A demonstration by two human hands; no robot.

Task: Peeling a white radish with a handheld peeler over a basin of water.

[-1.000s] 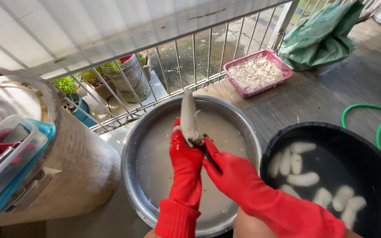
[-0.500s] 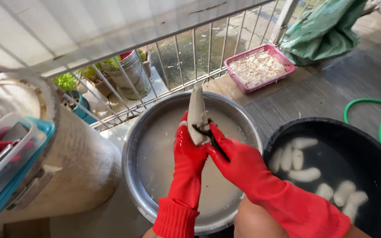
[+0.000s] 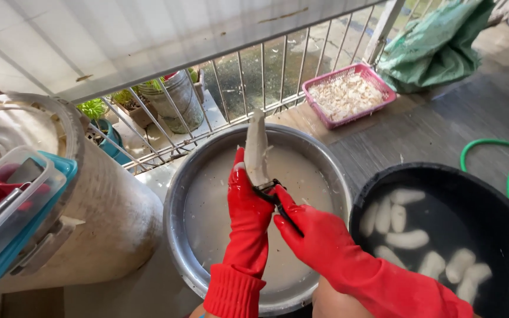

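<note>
Over the basin [image 3: 178, 200], left hand [image 3: 248, 203] hides the root's [image 3: 257, 147] base.

Grey plank floor [image 3: 443, 126] carrying a steel basin [image 3: 178, 206] of cloudy water; right of basin, black tub [image 3: 496, 203]; beyond basin, pink basket [image 3: 316, 97]; right of tub, green hose [image 3: 490, 144]; left, pale barrel [image 3: 107, 212].

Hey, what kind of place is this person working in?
Probably a home balcony or back porch used as an outdoor wash-up spot. A metal railing with potted plants beyond it, a green garden hose on the plank floor, and a water-filled metal basin suggest it.
</note>
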